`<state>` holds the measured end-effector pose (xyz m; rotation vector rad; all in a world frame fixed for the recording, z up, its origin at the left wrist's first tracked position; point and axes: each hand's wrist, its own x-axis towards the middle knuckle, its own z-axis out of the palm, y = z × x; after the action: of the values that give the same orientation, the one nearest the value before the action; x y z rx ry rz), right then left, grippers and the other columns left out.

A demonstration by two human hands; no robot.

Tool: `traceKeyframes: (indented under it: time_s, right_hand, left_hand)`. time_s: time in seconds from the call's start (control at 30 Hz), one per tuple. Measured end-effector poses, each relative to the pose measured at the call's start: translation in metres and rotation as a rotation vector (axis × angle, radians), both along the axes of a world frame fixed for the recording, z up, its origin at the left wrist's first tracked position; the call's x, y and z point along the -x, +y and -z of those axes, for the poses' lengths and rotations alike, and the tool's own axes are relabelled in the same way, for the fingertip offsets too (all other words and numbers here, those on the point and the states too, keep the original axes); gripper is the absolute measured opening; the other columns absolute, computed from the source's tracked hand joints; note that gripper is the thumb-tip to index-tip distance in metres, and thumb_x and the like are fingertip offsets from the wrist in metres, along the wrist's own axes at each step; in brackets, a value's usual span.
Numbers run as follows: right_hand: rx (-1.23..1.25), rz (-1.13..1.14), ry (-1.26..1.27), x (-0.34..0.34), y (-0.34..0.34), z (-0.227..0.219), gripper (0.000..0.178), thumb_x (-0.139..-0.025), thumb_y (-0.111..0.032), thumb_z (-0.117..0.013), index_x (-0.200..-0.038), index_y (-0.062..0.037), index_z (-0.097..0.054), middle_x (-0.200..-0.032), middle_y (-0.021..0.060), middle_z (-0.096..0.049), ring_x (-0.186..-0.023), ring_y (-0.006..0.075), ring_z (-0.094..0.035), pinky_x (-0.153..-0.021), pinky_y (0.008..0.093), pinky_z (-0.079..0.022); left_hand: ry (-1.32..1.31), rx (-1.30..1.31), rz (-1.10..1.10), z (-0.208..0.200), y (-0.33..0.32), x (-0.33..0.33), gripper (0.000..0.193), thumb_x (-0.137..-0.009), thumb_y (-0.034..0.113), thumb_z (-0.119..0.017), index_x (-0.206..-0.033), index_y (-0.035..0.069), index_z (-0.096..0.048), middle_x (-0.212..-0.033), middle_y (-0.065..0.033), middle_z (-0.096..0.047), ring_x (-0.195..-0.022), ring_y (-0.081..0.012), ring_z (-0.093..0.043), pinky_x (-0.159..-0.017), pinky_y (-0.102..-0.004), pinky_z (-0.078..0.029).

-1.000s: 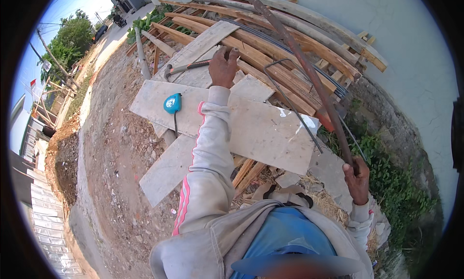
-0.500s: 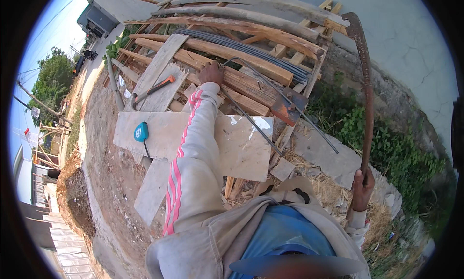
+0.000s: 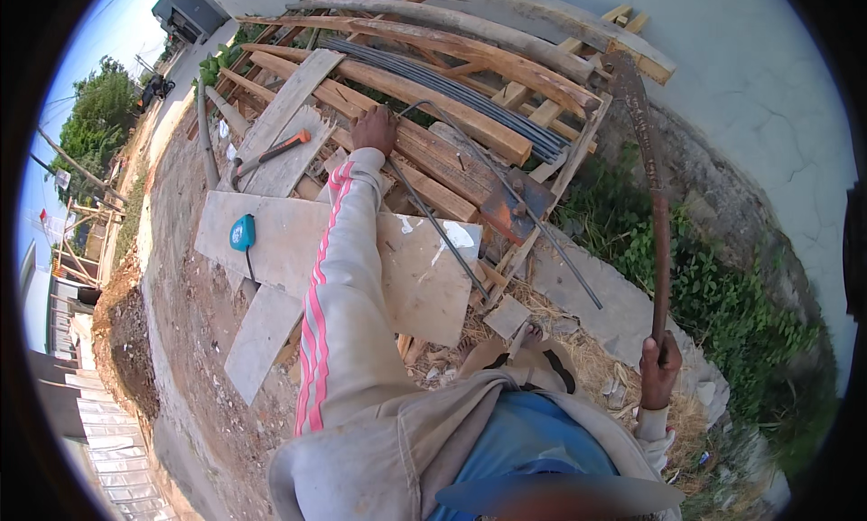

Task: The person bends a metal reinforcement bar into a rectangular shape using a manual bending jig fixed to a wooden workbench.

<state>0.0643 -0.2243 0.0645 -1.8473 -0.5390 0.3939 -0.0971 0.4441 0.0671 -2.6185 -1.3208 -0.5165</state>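
At the wooden beam (image 3: 433,155), my left hand (image 3: 374,130) is closed around a bent steel rod (image 3: 440,229), one leg of which reaches toward me over a pale board. The rod's other leg runs across a rusty metal plate (image 3: 517,205) with upright pegs, fixed on the beam. My right hand (image 3: 660,367) grips the lower part of a long rusty iron bar (image 3: 661,250), held upright on the right with its flat, hooked head at the top. The bar's head is apart from the rod.
A claw hammer (image 3: 271,154) lies on a grey plank, and a teal tape measure (image 3: 242,233) rests on a pale board (image 3: 424,291). Straight steel rods (image 3: 452,88) and long timbers lie beyond. Green plants (image 3: 704,277) grow along the wall at right.
The view has shifted slightly. The iron bar's head has come down and to the left, with my right hand lower. My left hand stays on the bent rod.
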Motion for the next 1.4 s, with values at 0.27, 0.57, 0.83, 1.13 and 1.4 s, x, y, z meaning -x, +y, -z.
traceKeyframes:
  time_s: [0.27,0.57,0.83,1.13,1.4]
  right_hand:
    - [0.043,-0.105,-0.040,-0.024,-0.007,0.001,0.030,-0.095,-0.022,-0.069,-0.082,-0.0018,-0.051,-0.064,0.0005,-0.043,-0.061,0.0087,-0.038,-0.053,0.0291,-0.030]
    - [0.403,-0.180,-0.406,-0.110,-0.024,-0.010,0.032,-0.084,-0.015,-0.079,-0.072,-0.0022,-0.052,-0.056,0.0039,-0.042,-0.054,0.0096,-0.037,-0.047,0.0315,-0.032]
    - [0.463,-0.276,-0.575,-0.156,-0.012,-0.007,0.024,-0.080,-0.015,-0.074,-0.071,-0.0008,-0.056,-0.057,0.0137,-0.049,-0.047,0.0218,-0.049,-0.049,0.0349,-0.041]
    - [0.499,-0.344,-0.460,-0.172,-0.015,0.018,0.031,-0.079,-0.019,-0.079,-0.068,-0.0023,-0.055,-0.053,0.0097,-0.042,-0.047,0.0158,-0.042,-0.047,0.0343,-0.037]
    - [0.543,-0.449,-0.576,-0.194,0.002,0.004,0.032,-0.079,-0.021,-0.080,-0.067,-0.0021,-0.057,-0.052,0.0114,-0.046,-0.046,0.0171,-0.046,-0.047,0.0358,-0.038]
  left_hand:
    - [0.113,0.022,-0.015,-0.006,-0.001,-0.001,0.036,-0.097,0.044,-0.056,-0.107,0.012,-0.068,-0.117,-0.0108,-0.070,-0.117,-0.0319,-0.063,-0.108,-0.0567,-0.036]
    - [0.125,0.020,-0.097,-0.011,0.000,0.003,0.041,-0.099,0.050,-0.052,-0.110,0.014,-0.067,-0.117,-0.0107,-0.072,-0.119,-0.0312,-0.063,-0.109,-0.0578,-0.034]
    - [0.065,0.016,-0.058,-0.007,-0.005,0.010,0.034,-0.098,0.045,-0.053,-0.112,0.017,-0.068,-0.112,-0.0124,-0.072,-0.112,-0.0356,-0.065,-0.099,-0.0535,-0.043]
    - [0.029,0.016,-0.020,0.000,0.012,0.008,0.035,-0.098,0.045,-0.054,-0.121,0.023,-0.068,-0.117,-0.0084,-0.071,-0.114,-0.0328,-0.065,-0.102,-0.0513,-0.045]
    - [-0.007,0.048,-0.024,0.003,0.014,0.015,0.037,-0.097,0.049,-0.054,-0.121,0.027,-0.072,-0.114,-0.0103,-0.071,-0.110,-0.0331,-0.067,-0.092,-0.0489,-0.053]
